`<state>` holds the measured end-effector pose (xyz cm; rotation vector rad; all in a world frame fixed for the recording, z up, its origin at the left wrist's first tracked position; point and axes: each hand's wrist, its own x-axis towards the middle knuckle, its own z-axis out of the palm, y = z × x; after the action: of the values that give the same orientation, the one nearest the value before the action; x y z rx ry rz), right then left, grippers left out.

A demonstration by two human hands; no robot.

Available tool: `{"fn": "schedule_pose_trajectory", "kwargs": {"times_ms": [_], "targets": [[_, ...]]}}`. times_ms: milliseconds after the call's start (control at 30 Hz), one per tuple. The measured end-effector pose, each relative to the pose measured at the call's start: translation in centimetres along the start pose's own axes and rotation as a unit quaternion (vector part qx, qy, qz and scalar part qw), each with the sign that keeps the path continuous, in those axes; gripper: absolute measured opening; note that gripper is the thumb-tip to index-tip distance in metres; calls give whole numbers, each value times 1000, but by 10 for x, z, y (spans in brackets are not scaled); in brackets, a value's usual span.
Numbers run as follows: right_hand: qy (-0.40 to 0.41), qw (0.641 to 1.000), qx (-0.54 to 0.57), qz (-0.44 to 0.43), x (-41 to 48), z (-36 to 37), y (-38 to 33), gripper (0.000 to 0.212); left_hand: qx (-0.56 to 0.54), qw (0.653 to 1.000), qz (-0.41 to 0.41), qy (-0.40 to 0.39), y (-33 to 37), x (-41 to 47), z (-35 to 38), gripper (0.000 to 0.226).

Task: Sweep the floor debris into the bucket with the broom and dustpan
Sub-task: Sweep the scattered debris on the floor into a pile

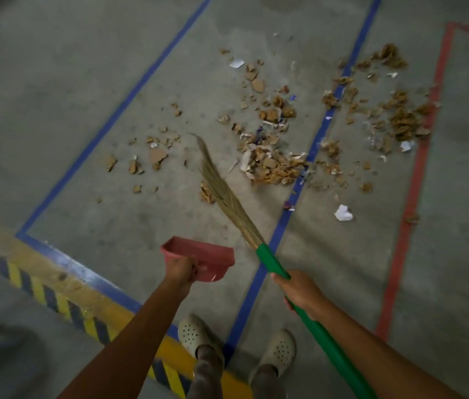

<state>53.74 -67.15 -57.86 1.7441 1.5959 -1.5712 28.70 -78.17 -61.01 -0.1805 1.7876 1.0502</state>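
My right hand (299, 292) grips the green handle of a grass broom (221, 188), whose straw head points up and left over the concrete floor. My left hand (181, 273) holds a red dustpan (201, 256) by its handle, lifted off the floor just left of the broom. Brown cardboard scraps and bits of white paper, the debris (270, 165), lie scattered ahead, with the thickest heap right of the broom tip and another patch (400, 119) at the far right. No bucket is in view.
Blue tape lines (296, 191) cross the floor, and a red line (417, 180) runs down the right side. A yellow-and-black hazard stripe (54, 298) borders the lower left. My two feet in pale clogs (198, 335) stand at the bottom centre.
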Motion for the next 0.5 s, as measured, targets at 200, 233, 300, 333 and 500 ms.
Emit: {"fn": "schedule_pose_trajectory", "kwargs": {"times_ms": [200, 233, 300, 333, 500], "targets": [[-66, 995, -77, -3, 39, 75, -52, 17, -30, 999, -14, 34, -5, 67, -85, 20], [-79, 993, -87, -3, 46, 89, -63, 14, -29, 999, -17, 35, -5, 80, -99, 17], [-98, 990, -105, -4, 61, 118, -83, 12, -17, 999, -13, 50, -8, 107, -127, 15], [-101, 988, -116, -7, 70, 131, -93, 13, -11, 998, -4, 63, -9, 118, -140, 17], [-99, 978, -174, -50, 110, 187, -140, 21, 55, 984, 53, 162, -8, 160, -197, 40]]}}
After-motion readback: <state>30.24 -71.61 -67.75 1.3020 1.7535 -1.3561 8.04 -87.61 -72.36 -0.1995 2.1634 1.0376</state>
